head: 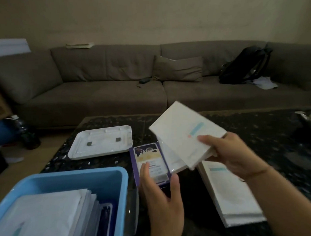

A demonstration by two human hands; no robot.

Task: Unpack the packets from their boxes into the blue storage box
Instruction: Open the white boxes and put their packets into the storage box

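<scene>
My right hand (pixel 233 152) grips a stack of white packets (pixel 184 134), held tilted above the dark table. My left hand (pixel 159 194) holds a purple box (pixel 149 161) by its near end, thumb on one side and fingers on the other; the box's printed face points up. The white packets' lower edge overlaps the purple box's right side. The blue storage box (pixel 103 174) stands at the lower left with several white packets (pixel 47 213) stacked inside. Another pile of white packets (pixel 231 196) lies on the table under my right forearm.
A white lid (pixel 101 144) lies upside down on the dark table (pixel 256 125) beyond the blue box. A long grey sofa (pixel 117 91) runs behind the table, with a cushion (pixel 177 69) and a black backpack (pixel 244 66). Clutter sits on the floor at the left.
</scene>
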